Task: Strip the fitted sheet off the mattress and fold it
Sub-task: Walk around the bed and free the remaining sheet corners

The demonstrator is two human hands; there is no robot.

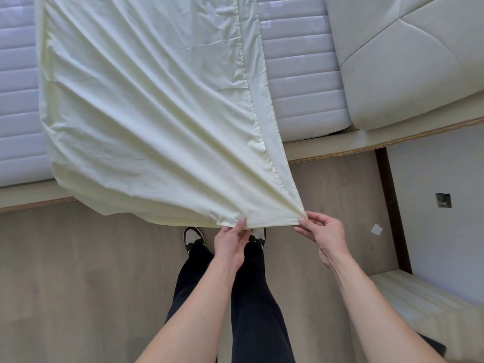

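Pinching the fitted sheet (157, 113) hem just off the mattress (298, 74) edge, your left hand (230, 244) and right hand (324, 234) both grasp it

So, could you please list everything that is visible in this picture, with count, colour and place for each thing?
fitted sheet: one, pale yellow-green, lying over the mattress, its near edge pulled out over the floor
mattress: one, white, ribbed, on the bed base, bare on both sides of the sheet
duvet: one, cream, quilted, top right on the bed
bed base: one, beige with a brown edge, under the mattress
floor: one, grey-brown wood look, lower half
paper scrap: one, white, on the floor at right
shoes: two, black and white, below the sheet edge
trousers: one pair, black, centre bottom
left hand: one, pinches the sheet's near edge
right hand: one, pinches the sheet's corner
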